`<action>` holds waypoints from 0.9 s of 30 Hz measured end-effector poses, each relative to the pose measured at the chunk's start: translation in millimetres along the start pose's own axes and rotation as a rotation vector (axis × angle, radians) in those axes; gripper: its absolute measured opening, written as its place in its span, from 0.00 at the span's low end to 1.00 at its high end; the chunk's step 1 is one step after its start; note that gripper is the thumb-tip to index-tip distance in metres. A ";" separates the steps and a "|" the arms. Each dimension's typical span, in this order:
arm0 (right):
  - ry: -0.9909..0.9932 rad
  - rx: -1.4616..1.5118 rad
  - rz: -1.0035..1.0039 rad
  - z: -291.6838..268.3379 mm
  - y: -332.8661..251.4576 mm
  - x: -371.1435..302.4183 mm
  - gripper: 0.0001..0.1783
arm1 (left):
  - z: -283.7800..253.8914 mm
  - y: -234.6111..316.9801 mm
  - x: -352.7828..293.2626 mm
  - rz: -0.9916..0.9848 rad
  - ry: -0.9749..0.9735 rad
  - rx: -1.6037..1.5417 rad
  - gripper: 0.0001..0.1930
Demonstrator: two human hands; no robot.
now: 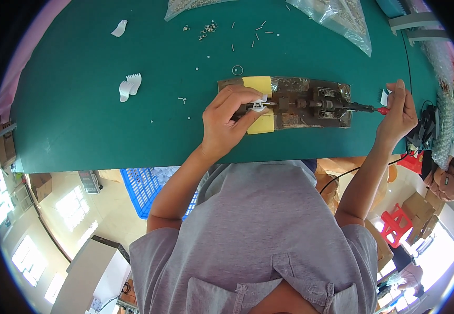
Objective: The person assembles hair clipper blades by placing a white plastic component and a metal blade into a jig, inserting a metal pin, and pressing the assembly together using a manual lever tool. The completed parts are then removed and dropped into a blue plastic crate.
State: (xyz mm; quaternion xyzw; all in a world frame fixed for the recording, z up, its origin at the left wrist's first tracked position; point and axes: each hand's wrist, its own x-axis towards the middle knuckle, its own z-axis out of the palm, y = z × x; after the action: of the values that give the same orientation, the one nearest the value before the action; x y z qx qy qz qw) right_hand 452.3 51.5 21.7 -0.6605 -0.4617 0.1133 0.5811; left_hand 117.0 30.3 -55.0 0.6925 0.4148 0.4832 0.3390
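From my remote view through the head camera, the relation that mattered ran along one line. The small white plastic piece with curved ends [259, 107] sat at the left end of the long, dark, worn metal fixture [301, 104], on its centreline, in front of a yellow patch [260, 125]. The fixture's long axis lay left to right, roughly parallel to the near edge of the green-topped desk [96, 133].

The grip of the left hand [220, 123] was together, thumb and fingers clamped on the white piece from its left. The fingers hid part of it, but its visible length stood roughly across the fixture's axis. The right hand [398, 112] was well apart, beyond the fixture's right end, beside the red tip [383, 111] of the dark rod. I could not tell whether its fingers were closed on that tip.

I judged the left side roomier: a broad open stretch of desk reached to two white toothed plastic pieces [130, 87]. Toward the body, a bare strip separated the fixture from the near edge. On the right I had less slack, with dark cables [423, 128] just past the right hand.
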 end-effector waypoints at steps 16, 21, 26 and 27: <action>0.003 -0.048 -0.039 3.4 -2.2 -2.6 0.15 | -0.3 5.9 -1.3 -0.057 0.016 -0.003 0.14; 0.033 0.107 0.014 -2.6 12.9 0.0 0.16 | 0.4 9.1 -1.9 -0.127 0.003 -0.023 0.14; -0.014 0.005 -0.046 10.4 -16.9 -10.5 0.15 | -0.2 5.3 -0.5 -0.016 0.033 0.033 0.14; -0.013 0.004 -0.047 7.6 -14.2 -9.2 0.15 | -0.3 6.1 0.4 -0.012 0.031 0.029 0.14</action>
State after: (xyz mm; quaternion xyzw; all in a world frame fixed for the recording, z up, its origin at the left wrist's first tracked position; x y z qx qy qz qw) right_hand 435.3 48.3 28.2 -0.6477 -0.4806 0.1046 0.5818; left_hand 118.3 28.0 -49.5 0.6873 0.4310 0.4859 0.3253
